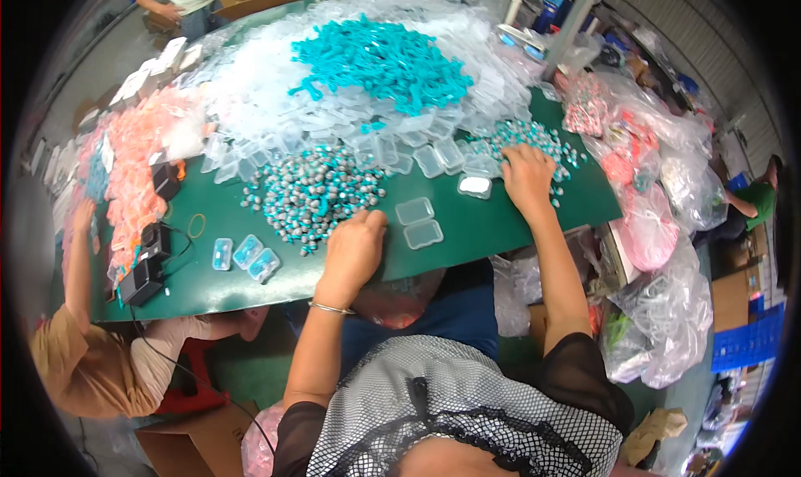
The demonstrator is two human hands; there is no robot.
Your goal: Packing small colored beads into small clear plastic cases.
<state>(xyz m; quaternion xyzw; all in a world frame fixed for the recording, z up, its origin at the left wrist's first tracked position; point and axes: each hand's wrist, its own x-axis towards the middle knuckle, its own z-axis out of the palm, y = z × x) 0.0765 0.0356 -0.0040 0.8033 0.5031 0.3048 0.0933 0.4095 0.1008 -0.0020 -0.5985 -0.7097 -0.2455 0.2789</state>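
Note:
My left hand (357, 248) is closed at the near right edge of a heap of small round grey-and-teal pieces (313, 189); its fingertips are hidden. My right hand (527, 177) reaches over a smaller spread of similar pieces (526, 135), with its fingers bent down and pressed together. What either hand holds, if anything, cannot be made out. Between the hands an opened clear plastic case (420, 223) lies flat on the green table (367, 277). Just left of my right hand is a small clear box with a white piece (475, 186).
Three closed clear boxes with blue contents, one of them a small box (222, 254), lie at left. Clear cases surround a teal heap (384, 60) farther back. Black devices (143, 281) and peach pieces (138, 160) are near a co-worker's arm (79, 268). Plastic bags (667, 310) crowd the right.

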